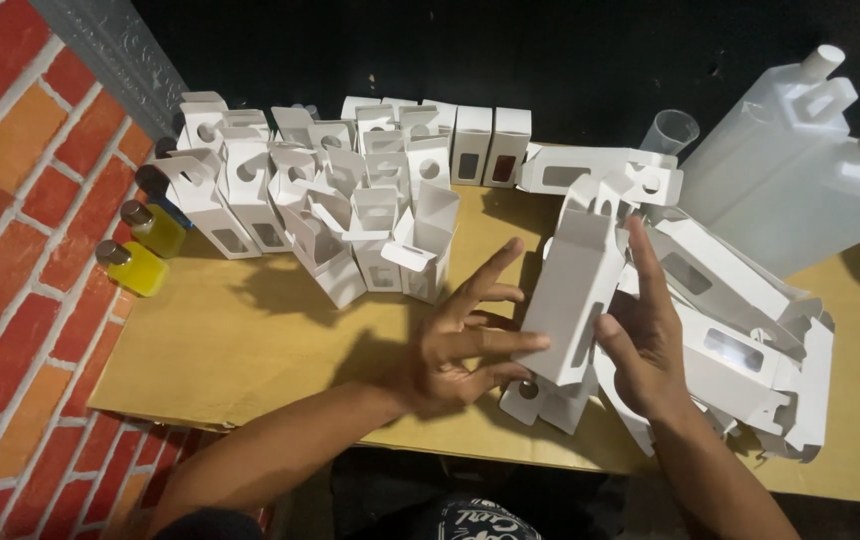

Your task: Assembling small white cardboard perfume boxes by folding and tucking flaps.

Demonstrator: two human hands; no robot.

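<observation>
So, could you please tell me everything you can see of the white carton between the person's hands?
The white carton is a tall, narrow box of thin, matte white card. It stands tilted over the brown cardboard sheet, its top flaps open and raised, its bottom flaps hanging open. The left hand presses spread fingertips against its left side; the right hand holds its right side, index finger stretched upward. Behind it lies a pile of flat cartons with windows.

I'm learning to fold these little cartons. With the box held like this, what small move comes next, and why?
Probably tuck in the bottom flap. The white box is already squared up between the left hand and the right hand, but its lower flaps hang open and the top flap stands up. The left fingers lie closest to the loose bottom end.
</observation>
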